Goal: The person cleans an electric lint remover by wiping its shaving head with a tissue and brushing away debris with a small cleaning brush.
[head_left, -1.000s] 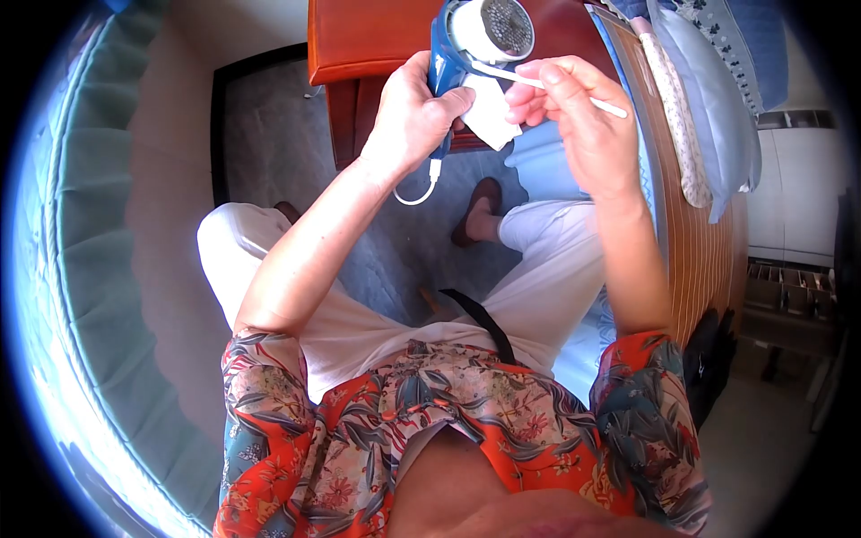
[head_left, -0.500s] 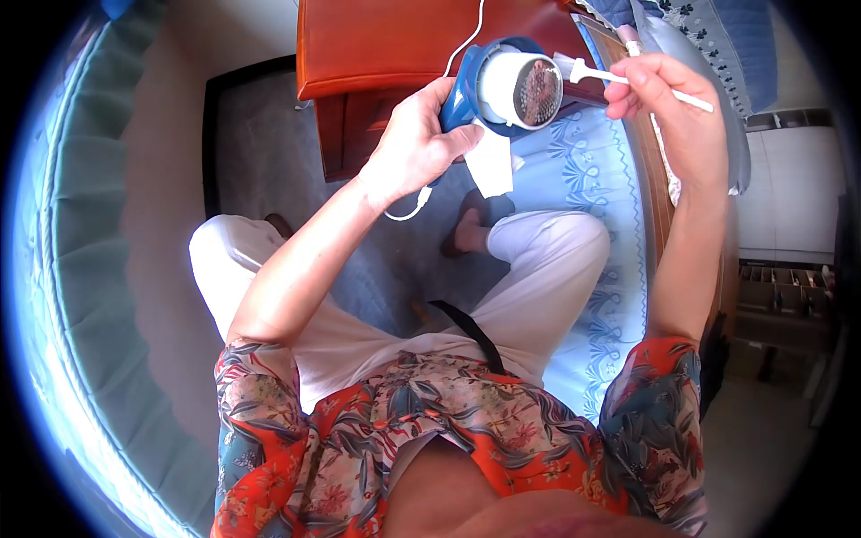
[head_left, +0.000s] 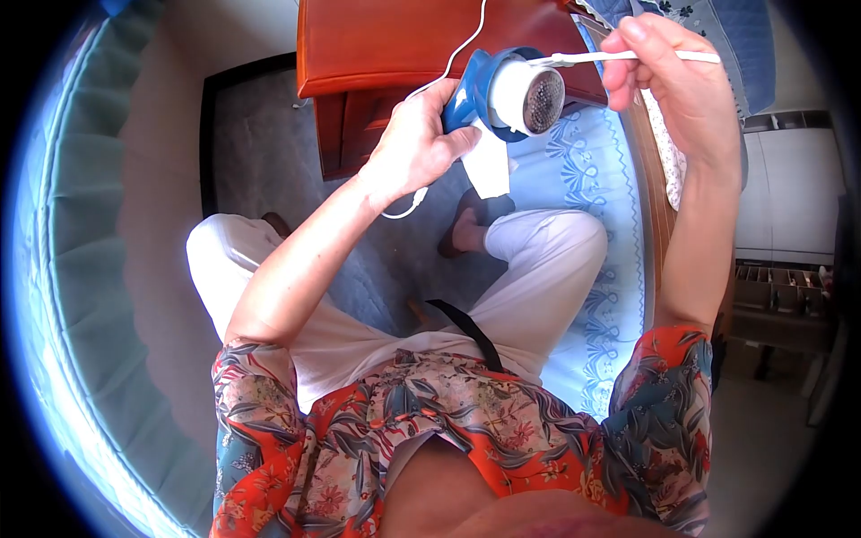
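Note:
My left hand (head_left: 417, 143) is wrapped around a blue-and-white lint shaver (head_left: 507, 97), held up with its round metal mesh head facing right. My right hand (head_left: 668, 76) pinches the thin handle of a small white brush (head_left: 587, 57). The brush's tip lies at the upper rim of the shaver's white head, above the mesh. A white cable (head_left: 466, 38) runs up from behind the left hand, and a white plug end (head_left: 418, 197) shows below the wrist. Under the shaver hangs a flat white piece (head_left: 487, 167).
A reddish-brown wooden cabinet (head_left: 386, 49) stands ahead, behind the shaver. To the right is a bed edge with a light blue embroidered cloth (head_left: 619, 269). My legs in white trousers (head_left: 547, 260) are spread below. A green curtain (head_left: 99, 251) hangs at the left.
My right hand has moved up and slightly right. The brush, formerly beside the mesh face, now lies along the head's upper rim. The left hand and the shaver are almost unchanged.

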